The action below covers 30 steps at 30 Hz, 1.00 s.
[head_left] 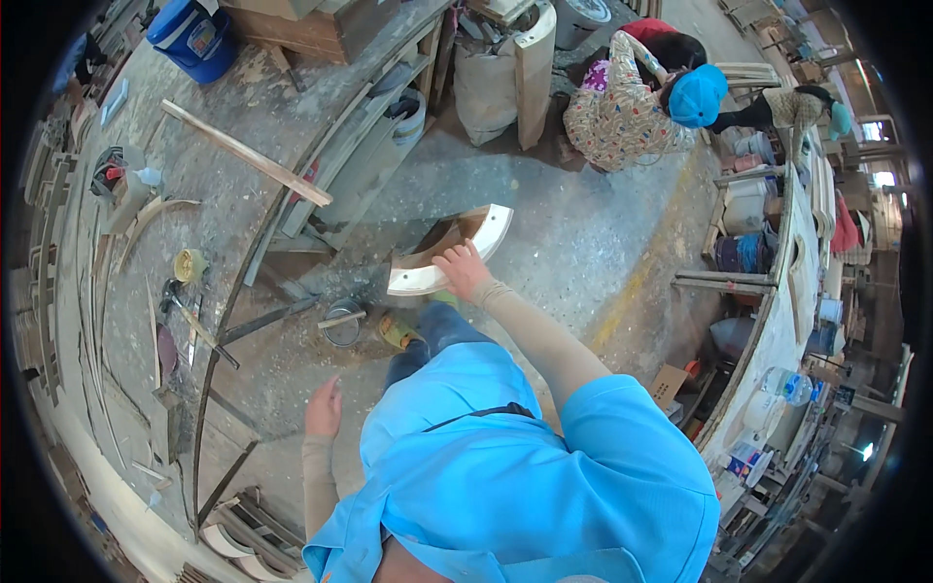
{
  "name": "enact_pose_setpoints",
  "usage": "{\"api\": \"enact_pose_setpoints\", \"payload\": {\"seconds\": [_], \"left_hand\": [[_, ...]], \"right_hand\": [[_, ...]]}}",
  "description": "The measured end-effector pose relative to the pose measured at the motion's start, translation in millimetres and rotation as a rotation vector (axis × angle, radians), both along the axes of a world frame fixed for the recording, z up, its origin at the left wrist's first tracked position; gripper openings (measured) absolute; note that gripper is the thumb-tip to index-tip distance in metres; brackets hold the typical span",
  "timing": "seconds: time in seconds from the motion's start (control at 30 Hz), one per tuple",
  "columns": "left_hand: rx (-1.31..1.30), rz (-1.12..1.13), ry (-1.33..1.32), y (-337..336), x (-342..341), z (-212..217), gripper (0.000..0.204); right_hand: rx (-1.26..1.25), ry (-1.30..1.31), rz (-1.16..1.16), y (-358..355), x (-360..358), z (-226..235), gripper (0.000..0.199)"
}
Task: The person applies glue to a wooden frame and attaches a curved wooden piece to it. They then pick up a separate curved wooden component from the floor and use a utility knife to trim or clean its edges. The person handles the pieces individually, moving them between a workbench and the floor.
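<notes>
My right hand (461, 271) reaches forward and rests its fingers on the edge of a curved pale wooden piece (457, 251) that stands on the concrete floor in front of me. Whether the fingers close around it I cannot make out. My left hand (324, 408) hangs at my side with fingers loosely apart, holding nothing, near the edge of the dusty workbench (146, 321). My blue shirt fills the lower middle of the view.
A long wooden strip (245, 153), a tape roll (189, 264) and hand tools (199, 330) lie on the workbench at left. A small tin (342, 325) sits on the floor. Two people (632, 97) crouch ahead. A second cluttered bench (777, 321) runs along the right.
</notes>
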State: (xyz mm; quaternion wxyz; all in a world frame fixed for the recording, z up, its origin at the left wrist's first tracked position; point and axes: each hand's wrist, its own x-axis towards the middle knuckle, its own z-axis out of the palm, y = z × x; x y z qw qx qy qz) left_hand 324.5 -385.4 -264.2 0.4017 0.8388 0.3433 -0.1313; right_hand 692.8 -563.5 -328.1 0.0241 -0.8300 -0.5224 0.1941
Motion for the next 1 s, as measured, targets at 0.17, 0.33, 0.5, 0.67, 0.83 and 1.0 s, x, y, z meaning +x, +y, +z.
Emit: {"api": "enact_pose_setpoints", "payload": {"seconds": [0.17, 0.33, 0.5, 0.67, 0.83, 1.0], "left_hand": [[0.197, -0.286, -0.281, -19, 162, 28, 0.054], [0.404, -0.449, -0.193, -51, 281, -18, 0.073], [0.392, -0.321, 0.218, -60, 358, -73, 0.089], [0.452, -0.419, 0.423, -60, 367, -73, 0.08], [0.408, -0.456, 0.594, -59, 398, -59, 0.08], [0.434, -0.441, 0.705, -60, 398, -66, 0.09]], "right_hand": [[0.107, -0.026, -0.007, 25, 20, -6, 0.041], [0.16, 0.11, 0.081, 38, 64, -12, 0.028], [0.568, 0.211, 0.323, 15, 162, -3, 0.033], [0.392, -0.123, -0.324, -63, 391, 25, 0.06], [0.033, -0.345, -0.695, -146, 576, -26, 0.059], [-0.083, -0.518, -0.679, -178, 662, -57, 0.051]]}}
